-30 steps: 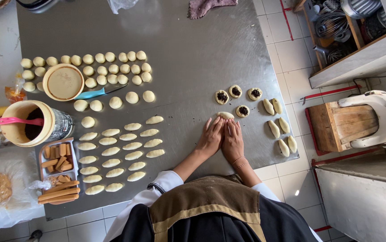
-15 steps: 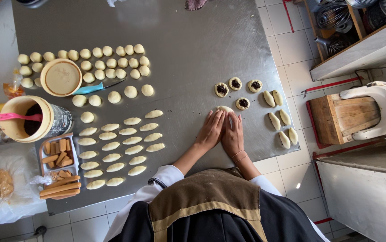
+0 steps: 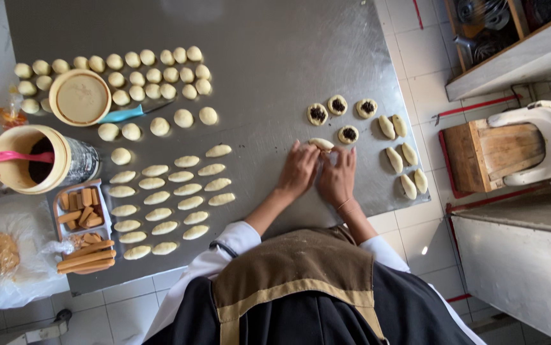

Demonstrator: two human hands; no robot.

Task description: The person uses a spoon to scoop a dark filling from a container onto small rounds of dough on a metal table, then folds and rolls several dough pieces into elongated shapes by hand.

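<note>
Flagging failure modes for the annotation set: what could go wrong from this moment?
1. The pale oval dough piece under the fingertips of the left hand and right hand may smear on the steel table.
2. The folded pale dough pieces lie close to the table edge and could perhaps be knocked off.

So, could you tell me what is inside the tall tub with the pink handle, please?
The tub holds a dark filling, with the pink handle lying across its mouth. What the handle's far end looks like is hidden in the filling.

Head camera; straight down, high above steel table (image 3: 256,51); single view
</note>
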